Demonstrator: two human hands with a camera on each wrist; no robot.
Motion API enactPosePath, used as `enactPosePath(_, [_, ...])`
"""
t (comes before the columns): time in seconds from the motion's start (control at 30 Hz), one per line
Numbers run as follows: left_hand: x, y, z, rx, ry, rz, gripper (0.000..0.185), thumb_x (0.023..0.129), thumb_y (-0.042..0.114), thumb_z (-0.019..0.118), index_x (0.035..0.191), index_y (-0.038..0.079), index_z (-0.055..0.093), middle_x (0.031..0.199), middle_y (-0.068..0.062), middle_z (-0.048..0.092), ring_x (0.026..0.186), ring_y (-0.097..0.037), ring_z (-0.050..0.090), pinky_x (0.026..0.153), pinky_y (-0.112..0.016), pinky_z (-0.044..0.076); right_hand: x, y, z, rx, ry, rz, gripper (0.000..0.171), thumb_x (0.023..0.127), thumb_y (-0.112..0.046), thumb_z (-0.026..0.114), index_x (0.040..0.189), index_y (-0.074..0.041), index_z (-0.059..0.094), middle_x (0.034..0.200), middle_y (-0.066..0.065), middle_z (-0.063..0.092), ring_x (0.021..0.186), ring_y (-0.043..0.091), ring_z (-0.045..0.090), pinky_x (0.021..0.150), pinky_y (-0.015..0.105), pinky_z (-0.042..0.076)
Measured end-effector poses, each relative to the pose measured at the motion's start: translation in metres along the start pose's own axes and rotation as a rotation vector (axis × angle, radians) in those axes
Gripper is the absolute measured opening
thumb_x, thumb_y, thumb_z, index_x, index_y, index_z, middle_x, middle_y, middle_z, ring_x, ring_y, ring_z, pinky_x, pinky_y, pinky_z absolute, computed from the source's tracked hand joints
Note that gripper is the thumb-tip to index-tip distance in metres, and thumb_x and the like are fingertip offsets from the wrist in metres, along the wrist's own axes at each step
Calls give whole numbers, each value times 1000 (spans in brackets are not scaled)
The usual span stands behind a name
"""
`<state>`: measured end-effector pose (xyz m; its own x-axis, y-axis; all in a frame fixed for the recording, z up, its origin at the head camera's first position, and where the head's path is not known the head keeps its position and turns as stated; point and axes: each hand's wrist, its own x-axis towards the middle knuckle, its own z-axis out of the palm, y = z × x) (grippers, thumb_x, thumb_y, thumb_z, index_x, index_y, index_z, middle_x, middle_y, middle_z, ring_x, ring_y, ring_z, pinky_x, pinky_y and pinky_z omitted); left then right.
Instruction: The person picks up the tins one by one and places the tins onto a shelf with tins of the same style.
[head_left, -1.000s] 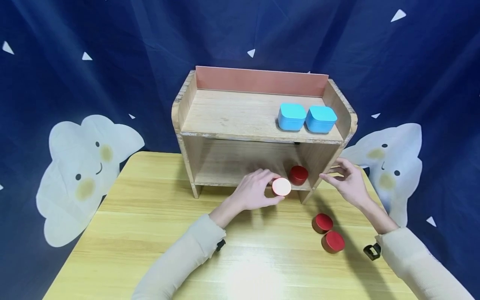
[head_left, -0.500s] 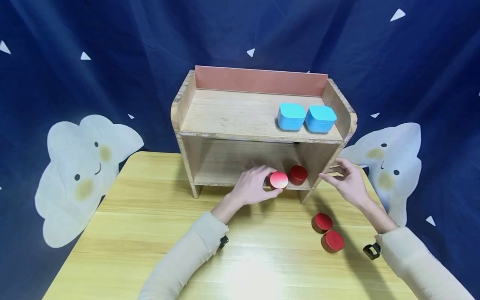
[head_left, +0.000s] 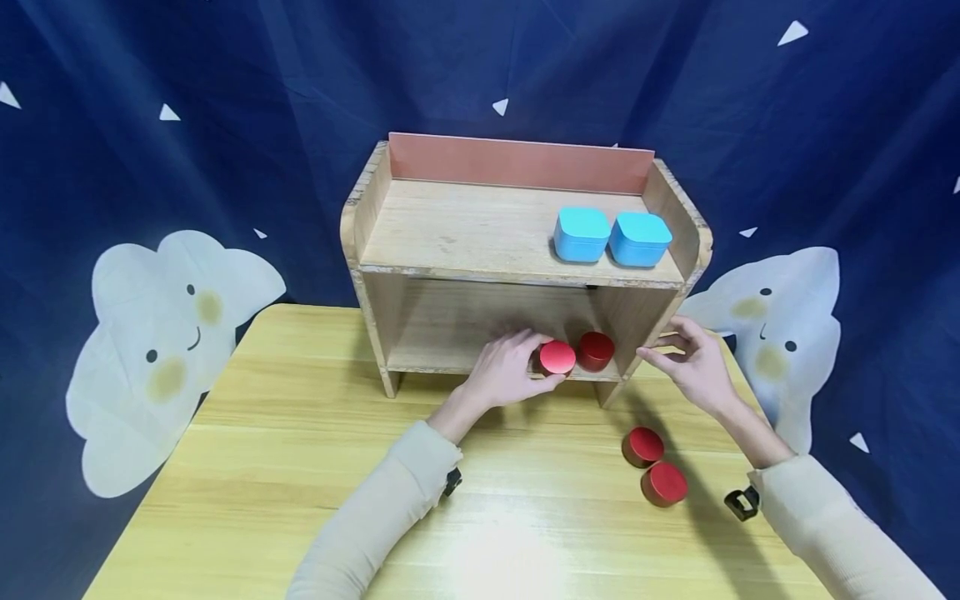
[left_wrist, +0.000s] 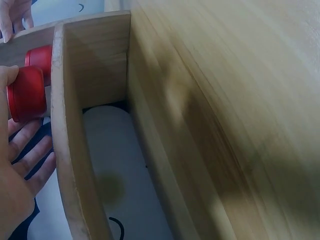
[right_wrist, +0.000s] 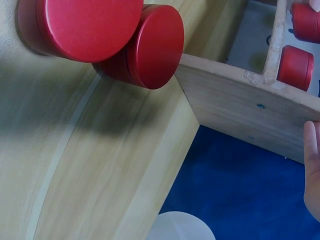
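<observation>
A staged tabletop set: cloud-printed backdrop (head_left: 180,308) behind wooden table (head_left: 300,467).

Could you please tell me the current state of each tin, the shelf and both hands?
Left hand: grips a red tin.
Held red tin: at the lower shelf's front edge, lid on.
Second red tin: standing inside the lower shelf, closed.
Two red tins: on the table, closed.
Two blue tins: on the top shelf, closed.
Right hand: touching the wooden shelf side, holding nothing.

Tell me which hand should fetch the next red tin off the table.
Probably the right hand: it holds nothing and rests against the shelf's right side, just above the two red tins on the table. The left hand grips a tin.
</observation>
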<state>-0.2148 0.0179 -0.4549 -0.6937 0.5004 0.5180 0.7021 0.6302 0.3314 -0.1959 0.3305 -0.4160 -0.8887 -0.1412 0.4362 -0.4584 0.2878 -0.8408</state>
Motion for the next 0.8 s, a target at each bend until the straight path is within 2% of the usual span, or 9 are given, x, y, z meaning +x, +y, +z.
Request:
enactPosePath(0.13, [1, -2, 4, -1, 8, 4, 48, 86, 48, 83, 120, 16, 74, 101, 0, 75, 87, -15, 71, 73, -28, 61, 0, 0, 0, -4, 0, -4, 48, 83, 22, 72, 128, 10, 62, 110, -19, 73, 91, -6, 74, 75, 13, 61])
enactPosePath(0.43, [4, -4, 9, 25, -24, -19, 46, 89, 48, 79, 122, 17, 73, 103, 1, 75, 89, -15, 72, 71, -28, 61, -1, 1, 0, -17, 5, -8, 48, 83, 22, 72, 129, 10, 62, 110, -19, 72, 91, -7, 74, 75, 13, 61])
enactPosePath(0.67, [7, -4, 9, 50, -55, -56, 47, 93, 52, 75, 125, 18, 72, 107, 1, 75, 92, -16, 72, 73, -29, 61, 0, 2, 0, -6, 7, -5, 48, 83, 22, 73, 128, 8, 63, 110, -20, 72, 91, -6, 74, 75, 13, 61])
enactPosePath(0.8, [9, -4, 9, 75, -61, -56, 48, 94, 53, 73, 126, 17, 72, 108, 1, 75, 93, -16, 72, 71, -29, 60, 0, 2, 0, -12, 10, -1, 48, 83, 22, 73, 128, 8, 63, 109, -20, 73, 91, -7, 74, 75, 13, 61])
